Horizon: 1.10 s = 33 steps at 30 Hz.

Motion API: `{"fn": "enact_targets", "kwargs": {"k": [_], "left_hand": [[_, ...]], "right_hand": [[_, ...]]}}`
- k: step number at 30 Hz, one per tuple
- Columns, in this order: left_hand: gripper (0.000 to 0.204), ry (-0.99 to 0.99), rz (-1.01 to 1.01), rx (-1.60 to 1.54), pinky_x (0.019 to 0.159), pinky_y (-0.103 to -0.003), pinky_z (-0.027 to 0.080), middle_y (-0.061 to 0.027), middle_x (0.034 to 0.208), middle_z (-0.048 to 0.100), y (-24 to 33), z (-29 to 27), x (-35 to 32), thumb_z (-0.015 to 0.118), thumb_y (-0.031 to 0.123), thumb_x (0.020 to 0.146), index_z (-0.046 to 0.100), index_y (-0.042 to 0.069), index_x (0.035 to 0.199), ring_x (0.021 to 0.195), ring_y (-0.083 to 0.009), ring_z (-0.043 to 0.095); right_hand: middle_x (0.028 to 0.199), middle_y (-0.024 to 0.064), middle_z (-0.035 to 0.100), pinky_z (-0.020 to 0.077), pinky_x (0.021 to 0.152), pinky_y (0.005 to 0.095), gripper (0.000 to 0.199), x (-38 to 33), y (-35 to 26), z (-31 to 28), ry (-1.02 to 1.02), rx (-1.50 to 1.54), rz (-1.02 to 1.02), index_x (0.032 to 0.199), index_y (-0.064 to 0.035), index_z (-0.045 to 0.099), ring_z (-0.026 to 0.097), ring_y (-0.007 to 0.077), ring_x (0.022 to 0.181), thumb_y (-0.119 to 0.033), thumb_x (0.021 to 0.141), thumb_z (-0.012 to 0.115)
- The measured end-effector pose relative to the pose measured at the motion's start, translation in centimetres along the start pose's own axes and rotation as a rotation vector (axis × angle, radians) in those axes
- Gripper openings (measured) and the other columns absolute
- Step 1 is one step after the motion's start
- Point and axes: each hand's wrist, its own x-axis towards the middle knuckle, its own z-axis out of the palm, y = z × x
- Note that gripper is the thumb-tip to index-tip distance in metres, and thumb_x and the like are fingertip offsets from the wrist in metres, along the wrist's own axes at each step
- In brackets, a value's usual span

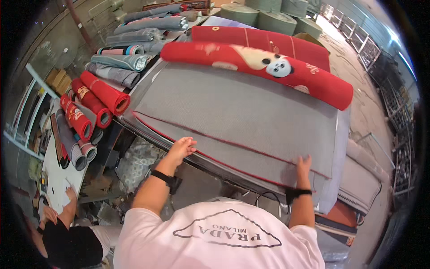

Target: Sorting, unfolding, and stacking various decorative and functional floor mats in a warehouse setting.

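By grey mats (pixel 233 103), left hand (pixel 180 150), right hand (pixel 304 167), contact indistinct, whether either grip pinches unclear

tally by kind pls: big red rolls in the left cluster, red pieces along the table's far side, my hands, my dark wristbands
Big red rolls: 3
Far-side red pieces: 2 (panda-print roll, red piece behind it)
Hands: 2 (left hand, right hand)
Dark wristbands: 2
Total: 9
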Motion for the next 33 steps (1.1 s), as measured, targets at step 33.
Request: {"fn": "enact_targets", "kwargs": {"k": [33], "left_hand": [[0.064,0.586,0.585,1.085,0.094,-0.040,0.031,-0.0202,0.131,0.027,5.1,-5.9,8.8,0.044,-0.006,0.068,0.024,0.003,0.128,0.114,-0.0368,0.035]], "right_hand": [[0.094,0.0177,0.054,0.0445,0.071,0.0428,0.053,-0.7,-9.4,-6.1,-0.213,-0.776,0.071,0.122,-0.0179,0.039,0.055,0.0349,0.083,-0.009,0.071,0.048]]}}
